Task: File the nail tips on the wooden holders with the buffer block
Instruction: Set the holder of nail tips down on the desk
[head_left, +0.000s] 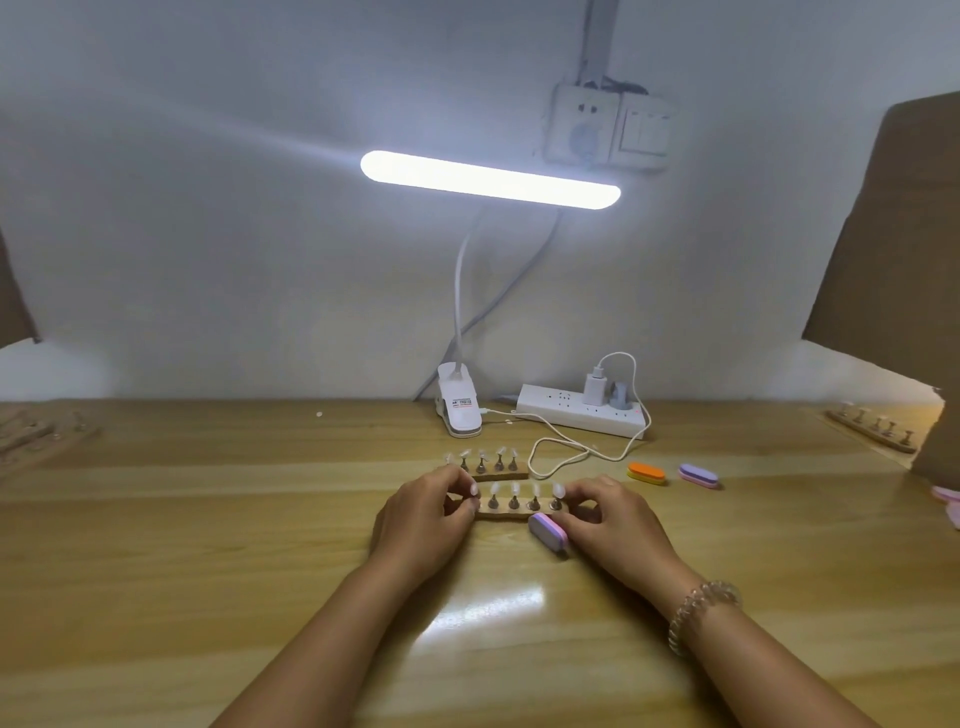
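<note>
A wooden holder (511, 512) with several clear nail tips on metal pegs lies on the desk in front of me. My left hand (423, 517) pinches its left end. My right hand (608, 519) has its fingers curled at the holder's right end and holds a pink and purple buffer block (548, 532) under the palm side. A second wooden holder (493, 470) with nail tips lies just behind the first, untouched.
An orange buffer block (647, 473) and a purple one (698, 475) lie to the right. A clip lamp (460, 410), power strip (584, 410) and white cable (566, 452) sit behind. More holders lie at the far right (872, 428) and far left (31, 431). Cardboard (893, 234) stands on the right.
</note>
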